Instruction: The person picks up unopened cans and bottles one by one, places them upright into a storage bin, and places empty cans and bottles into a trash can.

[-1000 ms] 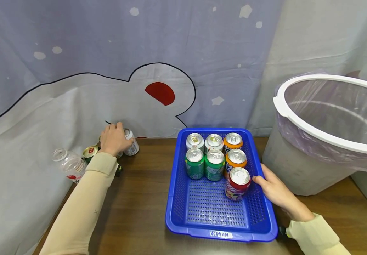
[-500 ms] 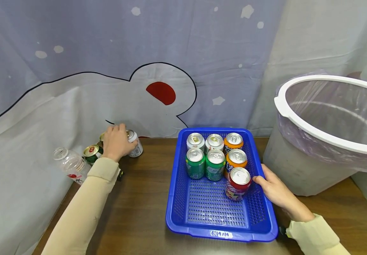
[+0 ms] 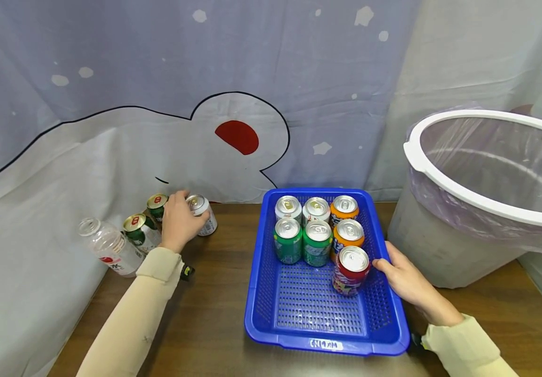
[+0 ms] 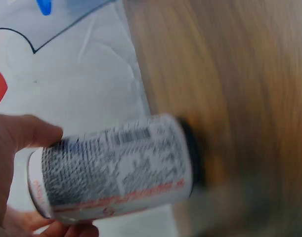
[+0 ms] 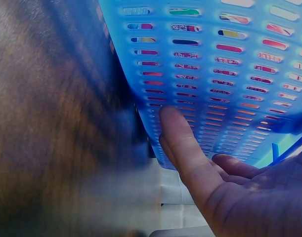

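My left hand point(image 3: 180, 221) grips a white soda can point(image 3: 206, 214) with a silver top at the back left of the table. In the left wrist view the white can point(image 4: 116, 170) shows a barcode and small print, between thumb and fingers. My right hand point(image 3: 407, 280) holds the right rim of a blue plastic basket point(image 3: 320, 343), thumb over the edge. The right wrist view shows its fingers against the perforated outer wall. Inside the basket stand two white cans, two green cans point(image 3: 317, 243), two orange cans point(image 3: 349, 235) and a red can point(image 3: 351, 272).
Left of my left hand stand two dark green cans, one nearer point(image 3: 140, 230) and one farther point(image 3: 157, 205). Beside them a clear plastic bottle point(image 3: 111, 248) leans at the table's left edge. A lined white bin point(image 3: 421, 230) stands at the right. A curtain hangs behind.
My left hand has moved slightly right and nearer with the white can, revealing the green cans beside it. The right hand and basket stay in place.
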Available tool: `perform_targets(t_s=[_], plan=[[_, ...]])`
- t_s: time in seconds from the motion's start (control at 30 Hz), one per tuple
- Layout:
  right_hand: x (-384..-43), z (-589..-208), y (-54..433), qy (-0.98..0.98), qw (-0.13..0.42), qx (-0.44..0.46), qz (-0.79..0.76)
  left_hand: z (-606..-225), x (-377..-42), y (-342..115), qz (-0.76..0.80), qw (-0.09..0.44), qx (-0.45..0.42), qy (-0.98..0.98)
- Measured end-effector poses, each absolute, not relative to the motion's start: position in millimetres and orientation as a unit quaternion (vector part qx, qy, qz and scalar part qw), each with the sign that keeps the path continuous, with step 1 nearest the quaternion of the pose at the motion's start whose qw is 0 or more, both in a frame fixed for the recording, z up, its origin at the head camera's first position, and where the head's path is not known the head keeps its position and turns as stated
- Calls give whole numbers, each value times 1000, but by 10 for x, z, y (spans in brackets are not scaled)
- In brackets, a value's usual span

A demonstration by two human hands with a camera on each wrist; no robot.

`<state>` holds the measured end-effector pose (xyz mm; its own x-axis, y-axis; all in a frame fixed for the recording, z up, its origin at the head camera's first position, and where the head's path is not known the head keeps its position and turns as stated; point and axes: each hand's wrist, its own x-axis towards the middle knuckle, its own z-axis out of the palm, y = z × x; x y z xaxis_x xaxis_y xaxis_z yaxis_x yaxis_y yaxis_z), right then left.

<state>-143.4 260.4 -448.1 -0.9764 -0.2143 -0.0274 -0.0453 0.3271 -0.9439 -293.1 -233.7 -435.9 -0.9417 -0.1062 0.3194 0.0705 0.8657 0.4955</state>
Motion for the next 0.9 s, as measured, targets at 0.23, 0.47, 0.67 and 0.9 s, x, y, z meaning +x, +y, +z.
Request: perform_targets(t_s=[0.23, 0.47, 0.67, 0.9], plan=[[-1435, -4468, 2595, 811, 76, -76, -575, -4519, -2874, -2278, -365, 198, 59, -908], [-1435, -4458, 2595, 811, 77, -73, -575, -4640, -2875, -2283, -408, 219, 83, -882], [-1439, -4465, 2598, 807, 78, -77, -580, -4684, -2887, -2320, -415, 244, 97, -871], [-1431, -4462, 2595, 807, 78, -78, -580, -4709, -2841, -2351, -411, 257, 96, -870]])
